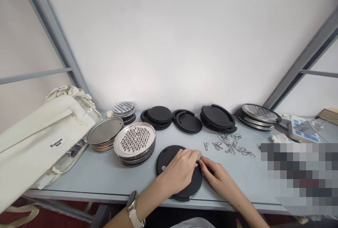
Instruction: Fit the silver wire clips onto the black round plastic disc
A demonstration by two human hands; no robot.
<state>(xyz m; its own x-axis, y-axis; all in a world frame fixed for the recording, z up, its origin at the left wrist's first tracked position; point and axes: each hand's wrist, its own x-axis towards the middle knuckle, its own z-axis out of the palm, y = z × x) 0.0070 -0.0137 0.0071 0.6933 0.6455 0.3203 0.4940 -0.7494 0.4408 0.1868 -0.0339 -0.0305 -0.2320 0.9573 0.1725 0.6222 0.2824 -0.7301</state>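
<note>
Head view: a grey table [100, 178] backed by a white wall [158, 38]
Disc [169, 156]: black, round, at the table's front edge, mostly under the left hand [182, 168]; a pale dot [163, 168] marks its left part, and a shiny edge shows at its lower right rim
Left hand: laid across the disc, fingers bent, tips at the right rim; whether they grip a part cannot be told; a watch [133, 205] circles the wrist
Right hand [215, 175]: fingertips drawn in beside the left ones at the same rim; anything between them is too small to tell
Clips [231, 147]: bent wire, loose on the table beyond the right hand, some heaped, some apart
Graters [136, 140]: stacked left of the disc, the top one's toothed face up
Plates [105, 131]: stacked just left of the graters, the top one plain metal
Small graters [123, 108]: piled behind both stacks
Black piles: round pieces near the wall, namely a left pile [160, 113], a middle pile [188, 121] and a right pile [218, 116]
Mixed stack [260, 112]: metal and black pieces, right of these
Bag [39, 140]: cream, across the table's left end
</note>
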